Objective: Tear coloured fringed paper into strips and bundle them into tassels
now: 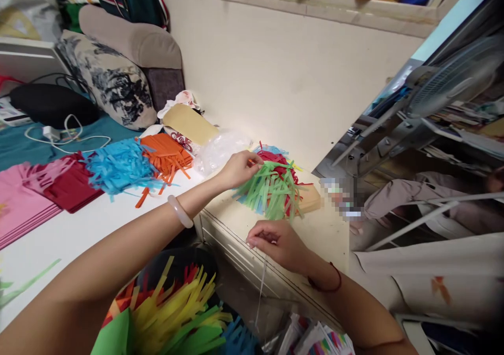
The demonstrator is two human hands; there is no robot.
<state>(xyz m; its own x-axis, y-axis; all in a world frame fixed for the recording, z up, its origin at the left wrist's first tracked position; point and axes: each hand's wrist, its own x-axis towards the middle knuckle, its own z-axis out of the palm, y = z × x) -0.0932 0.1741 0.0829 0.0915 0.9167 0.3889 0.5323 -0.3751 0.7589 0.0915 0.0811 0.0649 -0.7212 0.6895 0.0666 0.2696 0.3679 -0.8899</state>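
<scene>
green fringe (270,189) | white string (261,289) | blue paper (122,166) | orange paper (163,151) | cream cushion (110,76), black blotches

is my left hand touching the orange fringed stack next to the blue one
Apart: the head view shows crumpled clear plastic in the gap between the left hand and the orange fringed stack.

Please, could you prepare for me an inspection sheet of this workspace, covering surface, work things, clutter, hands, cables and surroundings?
Surface: cream cabinet top beside a white table, both bearing coloured paper.
Job's things: green fringe on a mixed pile; blue fringe and orange fringe on the table; white string hanging.
Clutter: clear plastic bag near the orange fringe.
Hands: left hand, fingers closed at the green fringe's top edge; right hand pinches the string.
Cables: white cable with plug, loosely looped on teal cloth.
Surroundings: patterned cushion at left, fan at right.
</scene>
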